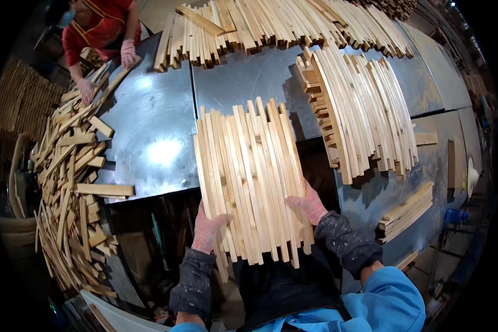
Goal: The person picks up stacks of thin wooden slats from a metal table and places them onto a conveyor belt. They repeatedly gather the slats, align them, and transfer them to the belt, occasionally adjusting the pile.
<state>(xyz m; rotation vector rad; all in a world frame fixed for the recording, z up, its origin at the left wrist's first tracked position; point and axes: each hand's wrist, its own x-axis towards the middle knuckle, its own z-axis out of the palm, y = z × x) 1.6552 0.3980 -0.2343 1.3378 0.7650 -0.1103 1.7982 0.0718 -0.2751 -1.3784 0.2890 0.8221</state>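
Note:
Between my two gloved hands is a wide bundle of pale wooden strips (252,177), set side by side with uneven ends. My left hand (207,228) presses on the bundle's left side, thumb over the top strips. On the opposite side my right hand (309,205) grips it the same way. The bundle's far end reaches over the metal table (232,83), and its near end comes close to my dark apron (282,288). The fingers under and behind the strips are hidden.
To the right stands a stack of wooden strips (365,110); a long row of strips (260,25) lies along the back. A smaller pile (406,213) sits at the right. Loose offcuts (72,188) heap up on the left. A co-worker (102,33) handles strips at the far left.

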